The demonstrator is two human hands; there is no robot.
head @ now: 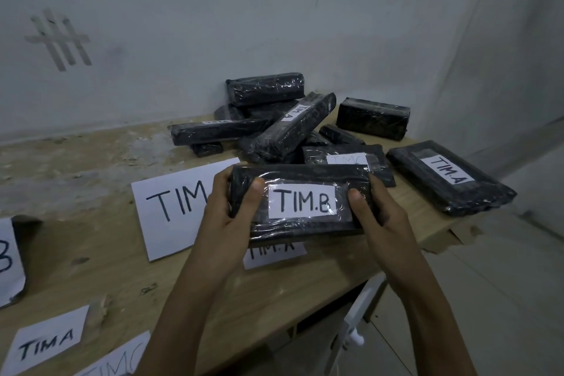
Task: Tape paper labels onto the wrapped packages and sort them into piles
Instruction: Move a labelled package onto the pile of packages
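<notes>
Two hands on one item: your left hand [227, 217] and right hand [381, 217] clamp ends of black wrapped package [305, 174], thumbs flanking TIM.B label [302, 203]. Package held above wooden table [106, 278], near heap of packages [287, 128].

Desk [91, 253]: light wooden top, scuffed and flaking toward its far edge.
Wall [274, 9]: pale, rising directly behind the desk.
Tape strips [59, 40]: grey, crossed in a grid on the wall above the desk's left part.
Floor [503, 284]: pale tiles, right of the desk.
White frame [354, 333]: under the desk's front right edge; kind unclear.
</notes>
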